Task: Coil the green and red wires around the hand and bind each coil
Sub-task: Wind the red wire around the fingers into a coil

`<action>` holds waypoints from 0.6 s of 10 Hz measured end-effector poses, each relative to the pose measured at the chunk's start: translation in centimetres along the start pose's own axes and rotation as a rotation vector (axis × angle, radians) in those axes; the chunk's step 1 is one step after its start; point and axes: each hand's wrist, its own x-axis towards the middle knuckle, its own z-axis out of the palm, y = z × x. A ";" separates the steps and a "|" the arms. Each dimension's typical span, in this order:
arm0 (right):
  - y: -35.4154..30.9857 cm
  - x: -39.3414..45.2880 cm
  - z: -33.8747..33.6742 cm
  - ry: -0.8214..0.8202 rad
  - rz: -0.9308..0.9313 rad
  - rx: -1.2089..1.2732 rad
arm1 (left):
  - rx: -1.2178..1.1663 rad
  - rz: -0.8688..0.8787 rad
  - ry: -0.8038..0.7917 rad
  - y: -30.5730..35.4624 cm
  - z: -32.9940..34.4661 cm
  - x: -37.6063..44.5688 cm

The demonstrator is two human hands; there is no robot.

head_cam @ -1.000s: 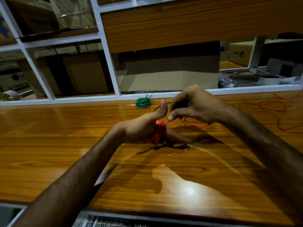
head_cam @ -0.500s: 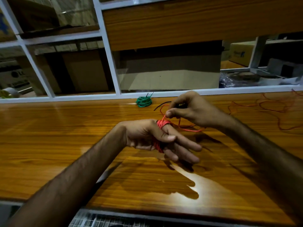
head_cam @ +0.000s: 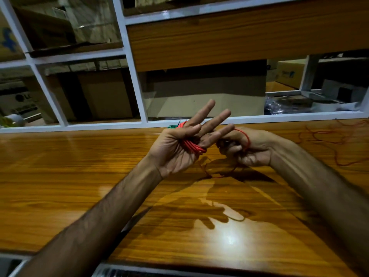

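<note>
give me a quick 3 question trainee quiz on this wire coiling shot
1. True or false: the red wire coil is wrapped around the left hand.
2. Which hand holds the loose red strand: A left, B right?
3. Fill in: the green wire bundle lies on the ___ behind the left hand.

Key: 1 true. 2 B, the right hand. 3 wooden table.

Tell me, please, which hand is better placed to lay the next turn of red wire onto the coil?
The right hand, probably: it grips the free red wire beside the coil. The left hand serves as the former, palm up with fingers extended and the coil wrapped around them.
</note>
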 end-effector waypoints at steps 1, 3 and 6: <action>-0.8 -0.8 0.1 0.029 0.090 0.085 | -0.081 0.045 -0.006 -0.2 0.3 -0.2; -1.1 -1.7 0.0 0.169 0.080 -0.037 | -0.126 0.140 0.107 1.2 0.1 -0.4; -0.6 -1.2 2.6 0.254 -0.199 -0.786 | -0.267 0.400 0.308 3.0 -1.1 0.6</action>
